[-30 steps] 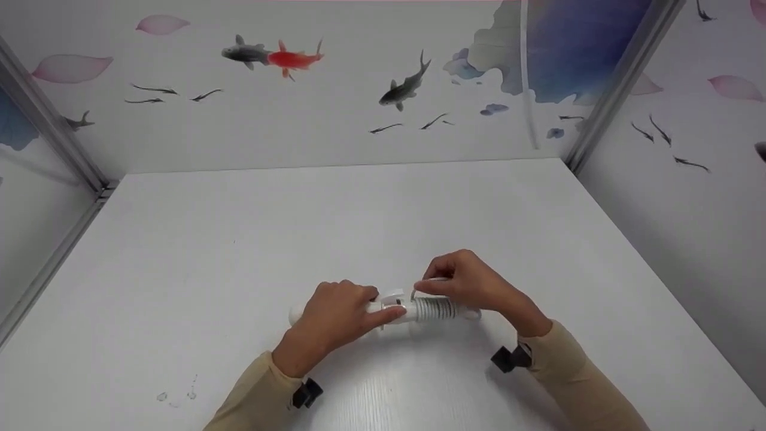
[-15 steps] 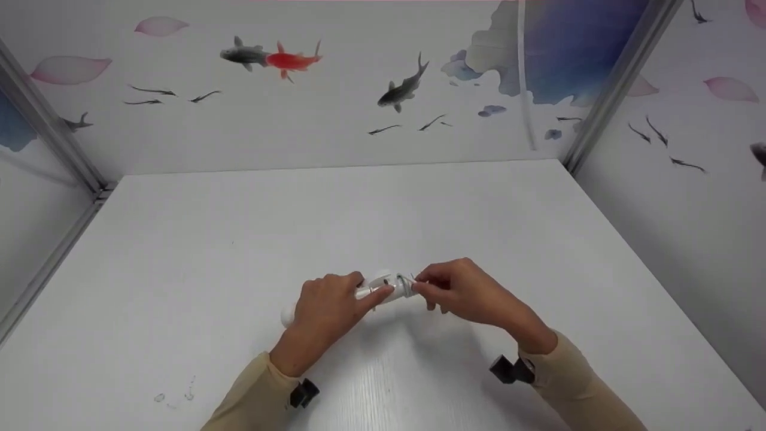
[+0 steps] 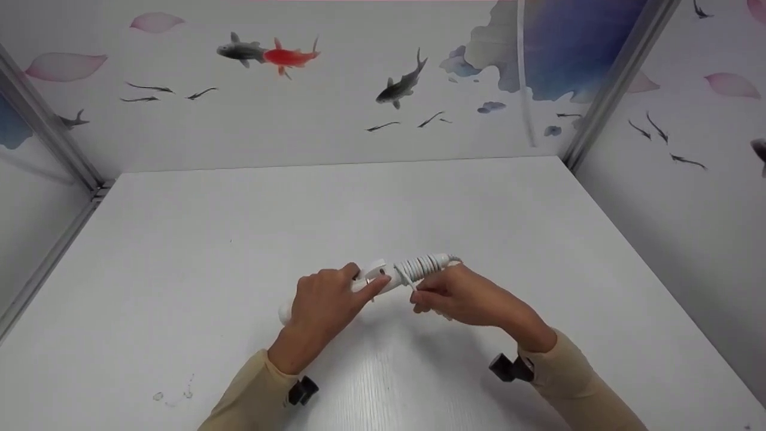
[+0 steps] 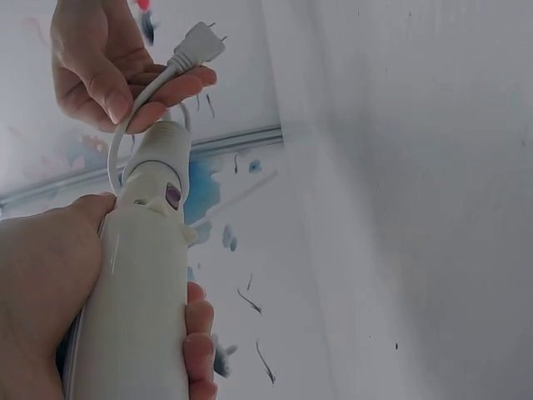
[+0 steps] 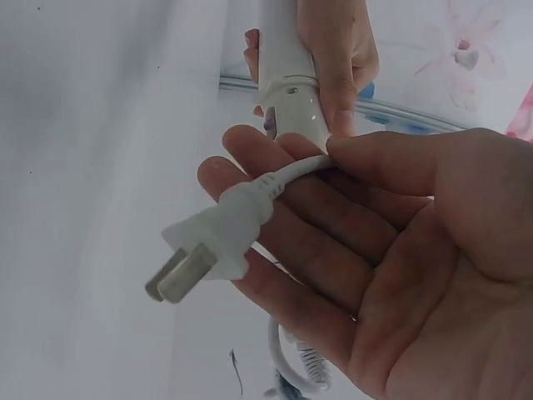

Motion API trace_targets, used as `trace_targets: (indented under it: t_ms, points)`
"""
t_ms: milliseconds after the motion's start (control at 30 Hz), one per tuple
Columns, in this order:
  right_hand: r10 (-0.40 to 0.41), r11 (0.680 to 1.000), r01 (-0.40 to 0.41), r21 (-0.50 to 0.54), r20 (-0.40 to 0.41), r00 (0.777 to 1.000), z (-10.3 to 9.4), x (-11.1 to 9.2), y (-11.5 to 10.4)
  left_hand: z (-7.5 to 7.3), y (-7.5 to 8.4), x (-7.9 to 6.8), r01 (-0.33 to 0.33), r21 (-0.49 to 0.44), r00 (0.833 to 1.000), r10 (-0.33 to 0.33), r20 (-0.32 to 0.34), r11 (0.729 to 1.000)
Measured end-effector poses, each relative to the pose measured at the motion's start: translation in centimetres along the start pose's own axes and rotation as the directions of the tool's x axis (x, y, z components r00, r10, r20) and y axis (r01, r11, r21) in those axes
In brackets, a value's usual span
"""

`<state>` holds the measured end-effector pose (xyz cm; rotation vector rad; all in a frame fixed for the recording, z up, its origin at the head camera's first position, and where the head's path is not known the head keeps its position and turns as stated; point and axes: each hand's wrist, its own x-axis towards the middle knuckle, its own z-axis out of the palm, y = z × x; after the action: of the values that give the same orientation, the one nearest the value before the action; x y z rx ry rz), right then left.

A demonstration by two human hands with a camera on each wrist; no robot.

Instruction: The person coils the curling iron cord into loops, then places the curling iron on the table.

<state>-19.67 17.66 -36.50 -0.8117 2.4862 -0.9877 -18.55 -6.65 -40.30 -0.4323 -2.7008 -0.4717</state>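
Observation:
A white appliance that looks like a curling iron (image 4: pixel 133 292) is held above the table. My left hand (image 3: pixel 326 305) grips its body from above, thumb along the side. White power cord (image 3: pixel 421 267) is wound in several turns around the far end of the handle. My right hand (image 3: pixel 470 297) pinches the cord's free end between thumb and fingers, close to the handle. The two-pin plug (image 5: pixel 212 225) sticks out past the fingers in the right wrist view. A small dark purple switch (image 4: pixel 173 196) shows on the handle; much of the body is hidden by my left hand.
The white table (image 3: pixel 239 239) spreads out around the hands. A white back wall (image 3: pixel 335 131) with painted fish closes off the far edge. Metal posts (image 3: pixel 622 84) stand at the corners. Small marks (image 3: pixel 173 396) lie at the front left.
The iron's wound end has risen from near the table, tilting up to the right. My right hand has carried the cord end over the handle and down to its near side.

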Motion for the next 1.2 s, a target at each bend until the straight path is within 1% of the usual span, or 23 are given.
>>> trace_targets:
  t_ms: [100,233,400,500,633,767,867,967,1033,1100,1200]
  points:
    - [-0.028,1.000,0.028,0.000,0.017,0.999,0.2,0.2,0.4,-0.2,-0.1,0.1,0.006,-0.008,1.000,-0.006,-0.016,1.000]
    - [-0.088,0.996,0.087,0.022,0.032,0.996,0.5,0.6,1.0,-0.6,-0.3,0.2,0.011,-0.016,0.999,-0.012,-0.044,1.000]
    - [-0.110,0.987,0.105,0.124,0.036,0.993,0.8,1.4,2.0,-1.1,-0.5,0.5,0.027,-0.055,0.998,-0.030,-0.056,0.998]
    - [-0.112,0.976,0.103,0.194,0.038,0.993,0.9,1.8,2.6,-1.3,-0.5,0.6,0.027,-0.069,0.998,-0.030,-0.046,0.997]
    - [-0.155,0.960,0.137,0.245,0.055,0.986,1.1,2.4,3.6,-1.4,-0.4,0.6,0.016,-0.077,1.000,-0.017,-0.019,0.997]
    - [-0.197,0.952,0.175,0.250,0.067,0.978,1.4,2.7,4.3,-1.5,-0.4,0.5,-0.009,-0.094,1.000,0.010,0.009,0.996]
    - [-0.205,0.952,0.184,0.244,0.064,0.977,1.6,2.9,4.6,-1.7,-0.5,0.5,-0.023,-0.121,0.999,0.027,0.027,0.992]
    - [-0.197,0.940,0.170,0.295,0.064,0.978,1.9,3.0,4.9,-1.9,-0.7,0.6,-0.033,-0.162,0.999,0.040,0.038,0.986]
    - [-0.165,0.927,0.131,0.351,0.069,0.984,2.0,3.1,5.1,-2.2,-0.8,0.6,-0.041,-0.200,0.998,0.051,0.047,0.979]
    - [-0.140,0.907,0.099,0.409,0.070,0.988,2.1,3.2,5.2,-2.3,-1.0,0.6,-0.057,-0.226,0.996,0.072,0.059,0.972]
    - [-0.088,0.893,0.037,0.449,0.093,0.992,1.9,3.0,5.0,-2.5,-1.1,0.5,-0.080,-0.256,0.989,0.108,0.099,0.963]
